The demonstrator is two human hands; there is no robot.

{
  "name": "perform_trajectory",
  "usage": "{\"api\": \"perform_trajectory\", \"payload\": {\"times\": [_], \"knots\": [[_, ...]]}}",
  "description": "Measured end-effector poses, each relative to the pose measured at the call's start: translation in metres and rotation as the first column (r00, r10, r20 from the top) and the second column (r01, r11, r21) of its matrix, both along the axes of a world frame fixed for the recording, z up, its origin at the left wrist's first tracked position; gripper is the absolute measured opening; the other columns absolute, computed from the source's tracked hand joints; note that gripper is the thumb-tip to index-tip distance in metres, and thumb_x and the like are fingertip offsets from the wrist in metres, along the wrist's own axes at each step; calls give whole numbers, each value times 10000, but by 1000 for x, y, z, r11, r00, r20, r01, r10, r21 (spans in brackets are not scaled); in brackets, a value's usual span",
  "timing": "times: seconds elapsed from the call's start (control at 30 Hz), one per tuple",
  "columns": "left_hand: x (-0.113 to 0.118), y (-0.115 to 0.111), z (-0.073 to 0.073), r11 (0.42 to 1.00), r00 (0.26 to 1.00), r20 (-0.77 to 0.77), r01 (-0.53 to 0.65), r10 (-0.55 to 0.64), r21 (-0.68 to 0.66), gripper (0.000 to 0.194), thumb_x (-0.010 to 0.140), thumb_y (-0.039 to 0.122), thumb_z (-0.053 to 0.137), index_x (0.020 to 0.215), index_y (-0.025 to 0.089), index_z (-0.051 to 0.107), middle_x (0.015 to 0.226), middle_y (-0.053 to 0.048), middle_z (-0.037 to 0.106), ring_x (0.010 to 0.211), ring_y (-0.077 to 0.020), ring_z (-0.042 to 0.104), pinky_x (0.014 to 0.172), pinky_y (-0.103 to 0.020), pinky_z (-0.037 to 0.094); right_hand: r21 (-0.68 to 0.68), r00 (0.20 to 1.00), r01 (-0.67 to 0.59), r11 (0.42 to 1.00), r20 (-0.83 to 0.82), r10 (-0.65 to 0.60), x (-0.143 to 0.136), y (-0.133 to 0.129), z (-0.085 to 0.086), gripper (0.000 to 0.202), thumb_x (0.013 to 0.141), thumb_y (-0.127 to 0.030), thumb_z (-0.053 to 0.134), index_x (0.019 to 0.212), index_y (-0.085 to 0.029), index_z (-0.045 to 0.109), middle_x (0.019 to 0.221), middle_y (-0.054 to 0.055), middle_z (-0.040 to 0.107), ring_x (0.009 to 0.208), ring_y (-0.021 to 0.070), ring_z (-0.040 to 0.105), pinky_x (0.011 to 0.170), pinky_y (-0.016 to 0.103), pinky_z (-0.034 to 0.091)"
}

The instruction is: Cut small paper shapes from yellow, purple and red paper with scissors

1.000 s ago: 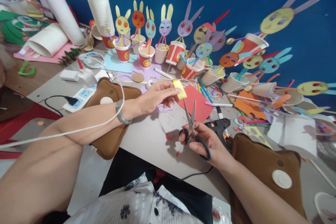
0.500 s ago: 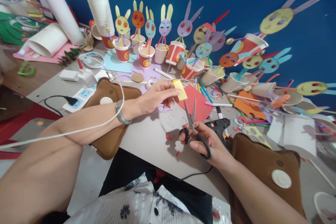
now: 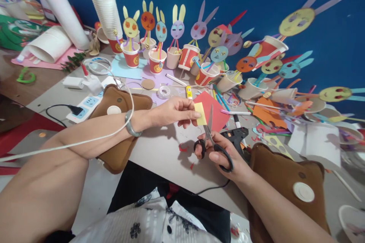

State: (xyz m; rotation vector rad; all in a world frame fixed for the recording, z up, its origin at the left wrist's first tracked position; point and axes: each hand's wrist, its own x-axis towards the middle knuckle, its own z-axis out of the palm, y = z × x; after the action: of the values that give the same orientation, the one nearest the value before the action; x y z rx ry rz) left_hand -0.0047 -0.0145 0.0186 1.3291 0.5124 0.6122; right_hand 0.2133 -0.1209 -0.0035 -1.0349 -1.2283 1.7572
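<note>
Between thumb and fingers, my left hand (image 3: 182, 113) pinches a small piece of yellow paper (image 3: 200, 113). Black-handled scissors (image 3: 209, 133) are in my right hand (image 3: 225, 156), with fingers through the handle loops. Their blades are spread and point up at the paper's lower right edge; whether they touch it I cannot tell. Behind the paper lies a red paper sheet (image 3: 214, 102) on the grey table (image 3: 162, 152). Small red paper scraps (image 3: 184, 147) lie below my left hand.
Paper cups with rabbit figures (image 3: 157, 60) line the blue wall. A black glue gun (image 3: 236, 136) and a brown cushion-like warmer (image 3: 288, 186) are at the right. Another brown warmer (image 3: 119, 155) lies under my left forearm, near a power strip (image 3: 87, 105). A white cable (image 3: 85, 142) crosses that arm.
My left hand has lowered the yellow paper toward the scissors. The scissors have opened wider, their blades now beside the paper's edge. A yellow glue stick has come into sight behind the hand.
</note>
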Motion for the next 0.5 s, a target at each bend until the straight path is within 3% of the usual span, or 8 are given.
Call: {"api": "perform_trajectory", "payload": {"times": [0.27,0.5], "knots": [[-1,3,-3,997,997,11,76,-76,-11,447,784,537,787,825,113,651,759,-36,708,547,-49,588,493,-176,446,-3,1000,-3,1000,-30,3,-1,-3,2,476,751,-570,807,1025,-224,629,736,30,688,635,183,622,604,329,492],[-2,3,-2,996,997,1,83,-83,-34,439,775,528,798,827,119,646,763,-28,713,547,-49,593,496,-172,447,-63,995,68,996,-73,-73,-2,-4,3,406,714,-521,843,898,-226,632,609,-19,602,519,128,503,512,272,408]]}}
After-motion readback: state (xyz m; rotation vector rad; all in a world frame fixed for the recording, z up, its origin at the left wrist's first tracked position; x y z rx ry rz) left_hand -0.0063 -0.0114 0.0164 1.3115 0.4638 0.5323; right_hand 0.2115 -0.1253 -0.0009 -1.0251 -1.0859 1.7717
